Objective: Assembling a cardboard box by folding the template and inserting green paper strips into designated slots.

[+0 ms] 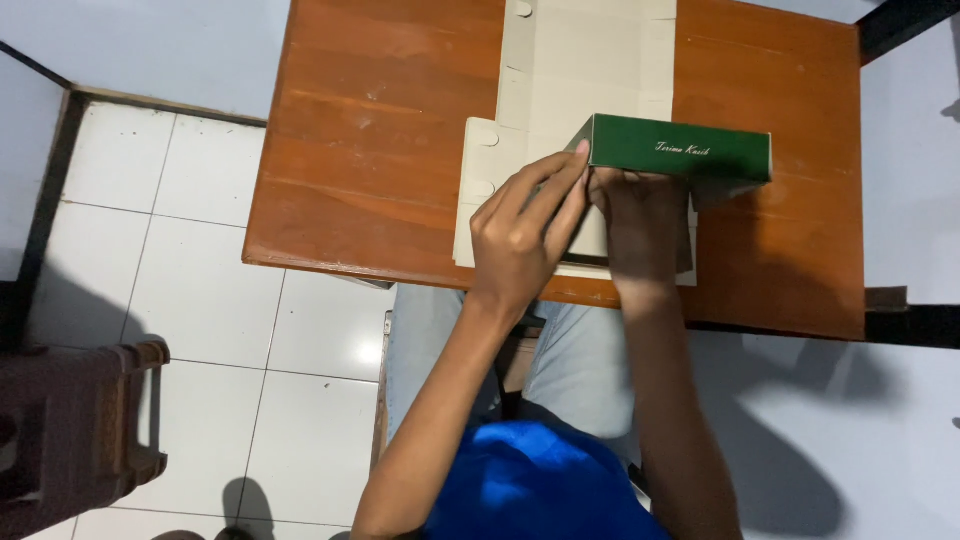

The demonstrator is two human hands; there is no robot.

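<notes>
Brown wooden table: bare room left and right, near edge close to the work. Flat cream cardboard box blank with green outer face lies mid-table, one green panel folded upright; likely light, thin, easily creased, best held along folds. Left hand fingers extended, pinching the panel's corner; right hand curled beneath it, grip hidden.

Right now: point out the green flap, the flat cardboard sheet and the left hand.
green flap (680,150), head view, middle of its green face.
flat cardboard sheet (585,60), head view, bare pale inner side.
left hand (520,240), head view, back of hand.
</notes>
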